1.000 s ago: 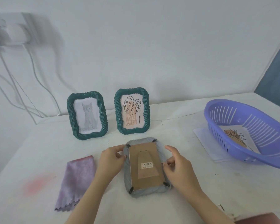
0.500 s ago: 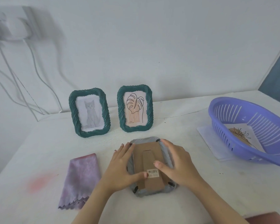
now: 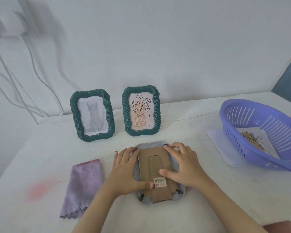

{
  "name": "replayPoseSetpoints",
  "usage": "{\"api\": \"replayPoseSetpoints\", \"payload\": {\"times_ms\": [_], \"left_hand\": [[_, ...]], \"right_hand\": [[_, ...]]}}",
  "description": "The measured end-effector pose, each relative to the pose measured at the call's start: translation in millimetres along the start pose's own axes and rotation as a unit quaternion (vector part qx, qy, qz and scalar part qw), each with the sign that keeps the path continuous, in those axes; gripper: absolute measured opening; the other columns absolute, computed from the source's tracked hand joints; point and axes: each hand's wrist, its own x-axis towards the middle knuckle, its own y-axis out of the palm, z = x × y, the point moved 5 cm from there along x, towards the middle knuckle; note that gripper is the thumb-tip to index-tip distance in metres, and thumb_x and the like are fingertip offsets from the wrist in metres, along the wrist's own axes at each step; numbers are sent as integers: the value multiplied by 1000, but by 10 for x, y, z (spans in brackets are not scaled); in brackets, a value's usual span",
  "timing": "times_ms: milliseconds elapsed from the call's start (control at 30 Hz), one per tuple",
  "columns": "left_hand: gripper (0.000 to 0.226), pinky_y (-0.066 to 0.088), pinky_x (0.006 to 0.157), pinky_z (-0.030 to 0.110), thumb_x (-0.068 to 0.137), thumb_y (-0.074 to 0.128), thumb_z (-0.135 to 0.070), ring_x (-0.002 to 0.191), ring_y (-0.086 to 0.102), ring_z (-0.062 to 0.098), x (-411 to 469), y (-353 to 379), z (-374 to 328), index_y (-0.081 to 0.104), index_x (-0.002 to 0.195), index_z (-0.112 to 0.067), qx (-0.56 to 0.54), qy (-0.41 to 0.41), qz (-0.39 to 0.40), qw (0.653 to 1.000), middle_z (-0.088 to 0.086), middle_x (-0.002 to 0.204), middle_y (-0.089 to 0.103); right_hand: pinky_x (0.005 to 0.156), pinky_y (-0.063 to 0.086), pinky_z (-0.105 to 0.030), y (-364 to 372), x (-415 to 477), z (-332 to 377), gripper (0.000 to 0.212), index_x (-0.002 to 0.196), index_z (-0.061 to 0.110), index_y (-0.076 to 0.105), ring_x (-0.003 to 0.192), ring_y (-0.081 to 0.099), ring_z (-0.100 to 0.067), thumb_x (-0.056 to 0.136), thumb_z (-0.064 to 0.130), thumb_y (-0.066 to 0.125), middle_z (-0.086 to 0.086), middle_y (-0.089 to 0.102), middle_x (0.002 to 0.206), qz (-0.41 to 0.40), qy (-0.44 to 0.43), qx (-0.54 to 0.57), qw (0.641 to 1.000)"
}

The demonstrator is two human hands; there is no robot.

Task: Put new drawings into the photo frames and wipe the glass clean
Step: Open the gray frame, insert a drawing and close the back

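A grey photo frame (image 3: 179,195) lies face down at the table's front middle, its brown cardboard back (image 3: 155,167) with a barcode sticker facing up. My left hand (image 3: 126,170) rests flat on the frame's left side, thumb near the sticker. My right hand (image 3: 183,165) lies over the right side, fingertips at the top right clip and thumb on the backing. Behind stand two green frames, one with a cat drawing (image 3: 92,115), one with a leaf drawing (image 3: 141,111). A purple cloth (image 3: 82,185) lies flat to the left.
A purple plastic basket (image 3: 265,135) at the right holds a drawing (image 3: 254,140) and sits partly on a white sheet (image 3: 220,145). White cables (image 3: 32,78) hang down the wall at the back left. A pink stain (image 3: 39,189) marks the table's left front.
Both hands moved from the frame's sides onto its cardboard back. Since half a second ago the fingers have slid up toward the top clips, thumbs staying on the backing.
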Motion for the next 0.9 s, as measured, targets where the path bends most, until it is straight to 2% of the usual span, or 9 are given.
{"api": "replayPoseSetpoints", "payload": {"times_ms": [100, 167, 267, 400, 500, 600, 667, 800, 900], "left_hand": [[139, -19, 110, 37, 30, 21, -100, 138, -5, 16, 32, 13, -7, 1, 146, -27, 14, -5, 34, 999, -9, 148, 1], [143, -14, 112, 39, 24, 21, -101, 137, -4, 21, 72, 16, -13, 0, 146, -29, 22, -15, 58, 998, -7, 145, 0], [145, 0, 112, 35, 22, 41, -95, 131, 5, 25, 128, -7, -26, 0, 146, -32, 13, -34, 85, 996, -5, 140, 5], [138, 4, 110, 32, 28, 46, -87, 129, 6, 23, 175, -41, -66, 3, 146, -29, -1, -38, 81, 996, -4, 136, 7], [132, 1, 112, 34, 34, 42, -89, 133, 5, 23, 101, -3, -42, 3, 146, -29, -15, -26, 46, 998, -4, 142, 6], [113, 3, 114, 34, 49, 34, -92, 138, -2, 14, -117, 41, -45, 2, 143, -39, -87, -7, -8, 996, -8, 150, 0], [89, 8, 112, 30, 61, 40, -84, 136, 0, 3, -291, 23, -62, 9, 137, -49, -148, 7, -52, 988, -12, 148, 9], [58, 16, 105, 16, 63, 60, -69, 135, 9, -4, -629, 8, -60, 46, 116, -51, -202, 24, -108, 973, -22, 143, 20], [45, 19, 99, 12, 58, 68, -62, 131, 20, -7, -791, 65, -61, 58, 100, -50, -217, 27, -134, 966, -26, 139, 28]], "right_hand": [[93, 18, -24, 2, 32, 8, 105, 143, 33, 26, 122, 28, -14, 52, 83, 33, 8, 26, 132, 30, 5, -1, 1000], [96, 18, -26, -10, 69, 15, 105, 144, 34, 23, 124, 26, -14, 52, 82, 40, 7, 24, 131, 58, 14, 3, 998], [99, 18, -28, -15, 106, 32, 100, 145, 32, 19, 125, 23, -15, 61, 71, 57, 5, 23, 129, 93, 25, 22, 995], [102, 18, -30, -11, 144, 58, 103, 146, 31, 17, 128, 22, -16, 58, 67, 56, 4, 24, 132, 111, 37, 22, 993], [101, 17, -29, -1, 94, 83, 93, 145, 34, 21, 127, 24, -15, 62, 65, 52, 5, 26, 133, 73, 22, 29, 997], [100, 16, -24, 4, -80, 84, 81, 139, 41, 30, 127, 24, -5, 64, 68, 49, 15, 27, 134, 12, -10, 105, 994], [105, 18, -23, 5, -227, 46, 70, 132, 45, 36, 127, 22, 3, 67, 65, 50, 20, 28, 134, -13, -14, 174, 985], [102, 21, -13, -56, -569, -44, 46, 112, 47, 53, 131, 26, 3, 68, 58, 58, 25, 33, 134, -50, 9, 235, 971], [100, 21, -6, -87, -794, -80, 36, 100, 45, 59, 130, 30, 0, 65, 54, 64, 27, 36, 132, -68, 6, 222, 973]]}}
